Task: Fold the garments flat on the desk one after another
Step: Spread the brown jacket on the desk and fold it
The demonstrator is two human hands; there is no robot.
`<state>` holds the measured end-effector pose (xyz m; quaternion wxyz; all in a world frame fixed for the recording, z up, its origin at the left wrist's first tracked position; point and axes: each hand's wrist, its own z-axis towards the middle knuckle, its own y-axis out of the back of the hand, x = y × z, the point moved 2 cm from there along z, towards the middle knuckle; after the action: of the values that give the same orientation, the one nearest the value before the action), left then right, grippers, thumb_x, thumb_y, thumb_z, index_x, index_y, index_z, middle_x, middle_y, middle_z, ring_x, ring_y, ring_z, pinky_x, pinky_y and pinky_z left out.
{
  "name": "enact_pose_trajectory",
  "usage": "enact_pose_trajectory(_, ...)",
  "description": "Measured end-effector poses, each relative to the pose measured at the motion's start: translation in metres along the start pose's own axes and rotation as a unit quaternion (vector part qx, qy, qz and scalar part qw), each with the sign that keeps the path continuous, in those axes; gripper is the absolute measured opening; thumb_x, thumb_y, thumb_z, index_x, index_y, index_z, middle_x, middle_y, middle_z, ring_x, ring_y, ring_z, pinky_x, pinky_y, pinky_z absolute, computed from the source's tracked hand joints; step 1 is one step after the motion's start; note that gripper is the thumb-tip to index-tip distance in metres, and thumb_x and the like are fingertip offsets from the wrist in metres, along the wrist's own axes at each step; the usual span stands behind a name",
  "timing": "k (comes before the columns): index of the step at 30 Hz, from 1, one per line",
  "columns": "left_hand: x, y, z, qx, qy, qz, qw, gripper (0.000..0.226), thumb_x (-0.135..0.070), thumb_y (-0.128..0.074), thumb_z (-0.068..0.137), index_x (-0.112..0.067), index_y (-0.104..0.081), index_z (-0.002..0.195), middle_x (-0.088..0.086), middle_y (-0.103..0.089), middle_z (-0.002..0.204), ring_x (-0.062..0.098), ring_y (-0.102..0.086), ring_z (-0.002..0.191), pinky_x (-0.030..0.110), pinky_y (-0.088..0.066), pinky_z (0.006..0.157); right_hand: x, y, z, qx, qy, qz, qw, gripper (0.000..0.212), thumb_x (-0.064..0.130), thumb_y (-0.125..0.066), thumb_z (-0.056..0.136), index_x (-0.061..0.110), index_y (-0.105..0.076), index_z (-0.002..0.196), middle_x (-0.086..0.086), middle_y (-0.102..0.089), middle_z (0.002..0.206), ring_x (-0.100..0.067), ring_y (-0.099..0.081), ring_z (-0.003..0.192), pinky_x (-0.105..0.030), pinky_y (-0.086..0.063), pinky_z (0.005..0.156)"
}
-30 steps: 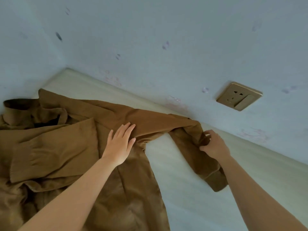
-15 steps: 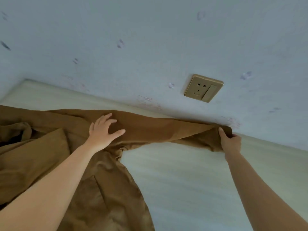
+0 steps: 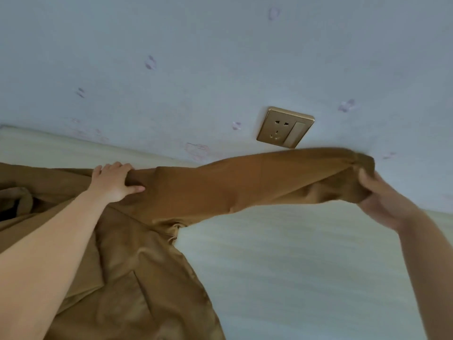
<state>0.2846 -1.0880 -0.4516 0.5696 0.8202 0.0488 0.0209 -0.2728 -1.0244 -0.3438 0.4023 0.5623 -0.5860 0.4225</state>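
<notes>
Head view: brown coat [image 3: 137, 278] sleeve [image 3: 245, 185] stretched across the desk [image 3: 306, 266].
Left hand [image 3: 115, 182] clutches the shoulder at centre-left; right hand [image 3: 382, 200] pinches the cuff at right.

Single head-worn, wide-angle view. It looks forward and down, close over the pale surface [image 3: 306, 266], and is tilted so the far edge slopes across mid-frame and the blue wall [image 3: 196, 57] with its socket [image 3: 284, 127] fills the upper half. Both forearms enter from the lower corners at near range, with the left hand [image 3: 112, 182] and right hand [image 3: 384, 200] holding the brown garment [image 3: 220, 187] at mid-height.
</notes>
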Motion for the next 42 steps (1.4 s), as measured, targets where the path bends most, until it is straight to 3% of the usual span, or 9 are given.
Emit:
enact_pose_trajectory(4, 0.011, 0.012, 0.001, -0.092, 0.049, -0.027, 0.994, 0.047, -0.048, -0.053, 0.092, -0.012, -0.060, 0.122, 0.017, -0.057, 0.120, 0.040, -0.046, 0.116, 0.050, -0.032, 0.100, -0.019, 0.010, 0.010, -0.115, -0.054, -0.226, 0.966, 0.089, 0.061, -0.090, 0.035, 0.020, -0.066, 0.111, -0.004, -0.072, 0.106, -0.023, -0.067, 0.099, -0.035, -0.056, 0.085)
enact_pose_trajectory(8, -0.011, 0.006, -0.019, -0.242, 0.046, -0.054, 0.968, 0.034, -0.018, -0.065, 0.087, -0.008, -0.057, 0.119, 0.022, -0.048, 0.117, 0.043, -0.043, 0.110, 0.054, -0.036, 0.095, -0.048, 0.007, 0.014, -0.337, -0.037, -0.289, 0.895, 0.048, 0.033, -0.084, 0.070, 0.016, -0.064, 0.110, -0.009, -0.068, 0.106, -0.030, -0.065, 0.100, -0.041, -0.053, 0.086)
enact_pose_trajectory(12, -0.061, -0.014, -0.050, -0.232, -0.049, -0.066, 0.969, 0.045, -0.031, -0.063, 0.088, -0.014, -0.049, 0.127, 0.015, -0.047, 0.123, 0.035, -0.047, 0.113, 0.051, -0.039, 0.097, -0.083, -0.004, 0.014, -0.418, -0.191, -0.123, 0.879, 0.078, 0.036, -0.082, 0.072, 0.011, -0.043, 0.134, -0.012, -0.051, 0.132, -0.031, -0.052, 0.119, -0.049, -0.045, 0.100)
enact_pose_trajectory(18, -0.103, -0.064, -0.094, -0.110, -0.140, -0.147, 0.973, 0.044, -0.042, -0.041, 0.098, -0.028, -0.043, 0.140, -0.002, -0.039, 0.143, 0.020, -0.032, 0.136, 0.041, -0.025, 0.113, -0.096, -0.042, 0.014, -0.386, -0.240, 0.205, 0.867, 0.051, 0.016, -0.080, 0.076, 0.013, -0.054, 0.119, -0.007, -0.061, 0.123, -0.017, -0.061, 0.083, -0.027, -0.051, 0.061)
enact_pose_trajectory(25, -0.102, -0.064, -0.111, 0.051, -0.137, -0.234, 0.961, 0.069, -0.037, -0.055, 0.092, -0.036, -0.019, 0.150, -0.010, -0.006, 0.161, 0.012, 0.001, 0.148, 0.038, -0.001, 0.120, -0.044, -0.122, 0.000, -0.250, -0.159, 0.343, 0.891, 0.029, 0.020, -0.070, 0.081, 0.025, -0.063, 0.108, -0.002, -0.065, 0.114, -0.020, -0.060, 0.105, -0.043, -0.051, 0.084)
enact_pose_trajectory(35, -0.069, 0.040, -0.174, -0.020, -0.126, -0.528, 0.840, 0.111, -0.056, -0.082, 0.062, -0.044, -0.012, 0.148, -0.027, -0.030, 0.146, -0.006, -0.027, 0.132, 0.020, -0.026, 0.107, 0.078, -0.357, -0.075, -0.052, 0.072, 0.055, 0.994, 0.009, 0.012, -0.071, 0.079, 0.019, -0.068, 0.085, -0.004, -0.071, 0.078, -0.021, -0.069, 0.082, -0.038, -0.058, 0.076)
enact_pose_trajectory(37, -0.041, 0.063, -0.193, -0.068, -0.071, -0.627, 0.772, 0.072, -0.053, -0.077, 0.072, -0.027, -0.043, 0.130, -0.015, -0.056, 0.116, 0.005, -0.052, 0.112, 0.011, -0.042, 0.093, 0.094, -0.432, -0.115, 0.072, 0.136, -0.008, 0.988, 0.015, 0.014, -0.072, 0.081, 0.022, -0.065, 0.071, 0.003, -0.070, 0.070, -0.006, -0.066, 0.071, -0.029, -0.054, 0.084)
enact_pose_trajectory(40, 0.020, 0.065, -0.215, -0.121, 0.060, -0.849, 0.511, 0.019, -0.024, -0.067, 0.089, -0.020, -0.049, 0.087, -0.007, -0.039, 0.074, 0.008, -0.043, 0.065, 0.011, -0.046, 0.050, 0.092, -0.516, -0.162, 0.315, 0.151, -0.070, 0.934, 0.006, 0.024, -0.072, 0.084, 0.027, -0.070, 0.089, 0.020, -0.071, 0.089, 0.009, -0.060, 0.092, -0.029, -0.025, 0.115)
enact_pose_trajectory(42, 0.081, 0.048, -0.240, -0.163, 0.151, -0.895, 0.387, 0.011, -0.028, -0.062, 0.092, -0.021, -0.053, 0.092, -0.005, -0.043, 0.080, 0.011, -0.046, 0.068, 0.020, -0.052, 0.057, 0.074, -0.550, -0.182, 0.468, 0.128, -0.103, 0.868, 0.039, 0.019, -0.071, 0.086, 0.022, -0.060, 0.124, 0.007, -0.065, 0.122, -0.005, -0.057, 0.115, -0.031, -0.039, 0.109)
